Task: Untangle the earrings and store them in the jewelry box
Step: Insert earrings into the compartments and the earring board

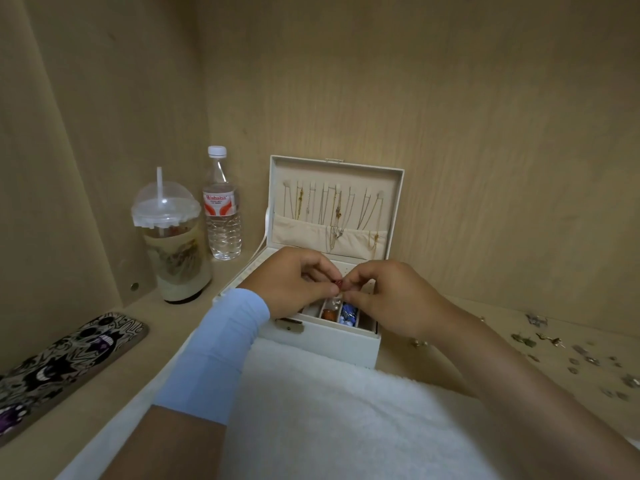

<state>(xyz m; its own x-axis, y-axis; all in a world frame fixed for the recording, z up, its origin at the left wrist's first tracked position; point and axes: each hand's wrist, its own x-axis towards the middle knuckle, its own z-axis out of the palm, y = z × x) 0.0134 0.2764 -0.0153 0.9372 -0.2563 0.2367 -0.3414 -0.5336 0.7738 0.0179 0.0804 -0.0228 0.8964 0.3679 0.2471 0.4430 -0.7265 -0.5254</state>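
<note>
Two grips pinch one earring over the open box.

The left grip [298, 282] and right grip [391, 296] meet fingertip to fingertip, each clamped on a small red-beaded earring [339, 283] held just above the box [332, 342], over compartments holding orange and blue pieces. Behind the grips the lid [395, 202] stands up, hung with chains. Left of the left grip stand a bottle [221, 206], its red label reading something like "Wahaha", and a cup [171, 244]. Loose earrings [554, 344] dot the counter [433, 355] right of the right grip.

The jewelry box [346, 344] sits centre; lidded cup [173, 244] and water bottle [222, 209] left, loose earrings [571, 355] right, towel [329, 417] near.
</note>
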